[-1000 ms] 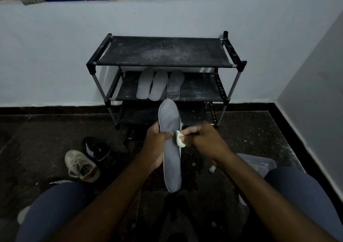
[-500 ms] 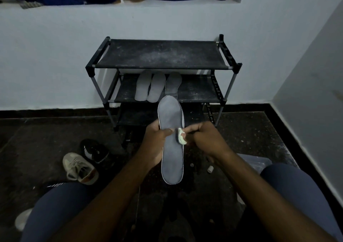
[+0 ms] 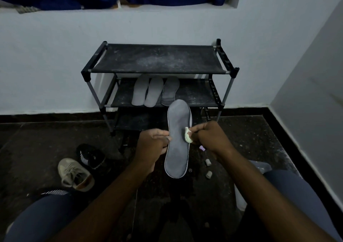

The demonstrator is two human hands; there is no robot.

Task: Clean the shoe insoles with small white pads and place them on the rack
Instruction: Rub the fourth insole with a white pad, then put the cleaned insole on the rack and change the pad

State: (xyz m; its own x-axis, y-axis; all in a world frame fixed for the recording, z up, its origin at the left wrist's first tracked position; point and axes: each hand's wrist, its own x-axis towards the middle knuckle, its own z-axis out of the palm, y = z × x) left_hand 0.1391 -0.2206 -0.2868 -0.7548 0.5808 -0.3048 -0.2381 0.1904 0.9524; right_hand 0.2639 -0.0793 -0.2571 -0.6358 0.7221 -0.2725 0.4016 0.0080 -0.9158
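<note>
Insole: grey insole [image 3: 177,139] held off the floor, far end overlapping the rack [image 3: 159,59]
Grip: left hand [image 3: 152,145], fingers clamped on the insole's left edge, mid-length
Wipe: right hand [image 3: 211,137], fingers pinching the white pad [image 3: 187,135] against the right edge
Technique: long light strokes end to end, bracing against bending
Around: three insoles [image 3: 154,91] on the middle shelf's left half; beige shoe [image 3: 74,174] and black shoe [image 3: 91,155] on the floor, left
Obstacles: none apparent; shelf bare right of the three

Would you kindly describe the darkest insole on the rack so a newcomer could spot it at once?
Find the black shoe rack against the white wall and look at its middle shelf, where three insoles lie side by side. It is the rightmost insole, darker grey than its two pale neighbours.
</note>
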